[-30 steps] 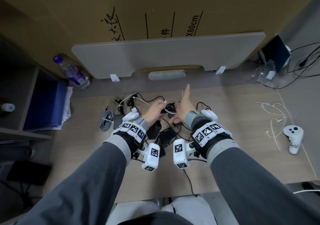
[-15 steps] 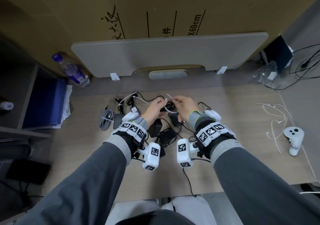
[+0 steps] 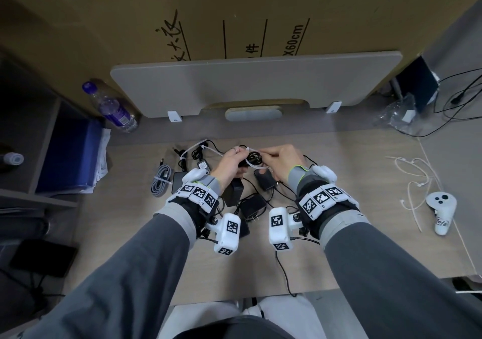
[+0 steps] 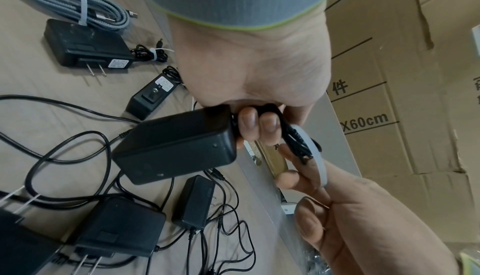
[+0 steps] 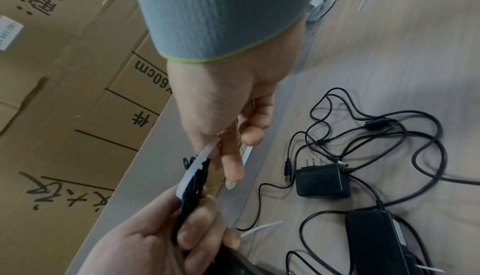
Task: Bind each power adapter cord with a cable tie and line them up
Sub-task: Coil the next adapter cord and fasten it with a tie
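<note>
My left hand (image 3: 233,160) grips a coiled black cord (image 3: 253,159) above the desk; its black adapter (image 3: 236,191) hangs below the fist. A white cable tie (image 3: 257,166) loops round the coil, and my right hand (image 3: 277,156) pinches its end. The left wrist view shows the cable tie (image 4: 315,156) curving round the cord (image 4: 293,135) beside the adapter (image 4: 176,146). In the right wrist view my right hand's fingers (image 5: 231,162) hold the tie (image 5: 196,168) against the cord (image 5: 191,195).
Bound items lie at the left: a grey braided cable (image 3: 161,182), a black adapter (image 3: 178,185). Unbound adapters (image 3: 254,205) with tangled cords sit under my wrists. Loose white ties (image 3: 417,179) and a white controller (image 3: 440,213) lie at the right. A grey board (image 3: 255,83) stands behind.
My right hand came down from its raised pose and closed in on the coil. The tie, earlier pointing up, now wraps round the cord. The left hand kept its grip.
</note>
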The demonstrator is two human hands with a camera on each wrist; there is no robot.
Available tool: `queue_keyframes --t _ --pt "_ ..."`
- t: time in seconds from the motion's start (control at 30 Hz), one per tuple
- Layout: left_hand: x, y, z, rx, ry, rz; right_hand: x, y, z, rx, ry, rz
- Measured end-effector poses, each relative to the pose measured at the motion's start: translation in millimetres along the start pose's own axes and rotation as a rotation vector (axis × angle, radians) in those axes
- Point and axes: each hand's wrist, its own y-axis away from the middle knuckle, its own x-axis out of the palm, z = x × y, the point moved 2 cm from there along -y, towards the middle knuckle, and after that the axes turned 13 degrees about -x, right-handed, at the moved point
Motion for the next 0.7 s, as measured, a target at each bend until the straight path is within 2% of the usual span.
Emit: queue_keyframes --t 0.3,0.4,0.57,0.7 --pt "-1.7 7.3 3.2 -0.007 -0.042 0.016 -4.5 8.4 6.3 -0.077 0.132 0.04" --pt "-1.9 10.2 2.1 0.013 -0.068 0.072 -6.4 11.4 7.8 -0.093 0.139 0.034" --pt "0.3 18.3 -1.2 0.02 -0.088 0.159 6.0 10.7 -3.8 -0.097 -0.129 0.1" --pt "4.6 18.7 -3.2 0.02 -0.039 0.142 10.1 14.2 3.4 -0.097 -0.258 0.034"
